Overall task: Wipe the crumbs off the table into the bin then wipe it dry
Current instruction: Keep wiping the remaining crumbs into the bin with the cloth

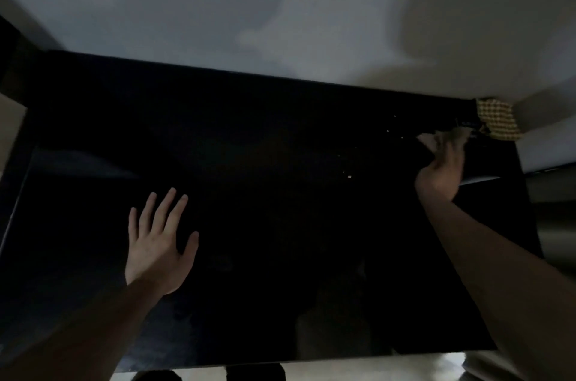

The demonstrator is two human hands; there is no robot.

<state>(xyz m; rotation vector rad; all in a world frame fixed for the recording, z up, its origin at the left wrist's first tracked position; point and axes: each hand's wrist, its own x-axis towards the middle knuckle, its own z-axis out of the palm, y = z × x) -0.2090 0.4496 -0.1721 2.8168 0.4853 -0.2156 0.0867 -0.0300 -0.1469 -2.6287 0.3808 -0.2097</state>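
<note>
The left hand (pixel 159 243) lies flat, fingers spread, on the near left of the black table (pixel 249 302). The right hand (pixel 442 165) grips a cloth (pixel 458 132) at the far right, crumbs (pixel 349 176) just left of it, beside a checked towel (pixel 498 123).

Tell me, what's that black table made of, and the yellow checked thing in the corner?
The table looks like dark glass or glossy lacquer: smooth, with faint reflections, pale crumbs standing out. Hard to tell in this dim light. The yellow checked thing looks like woven cloth: soft, crumpled, with a grid pattern.
</note>
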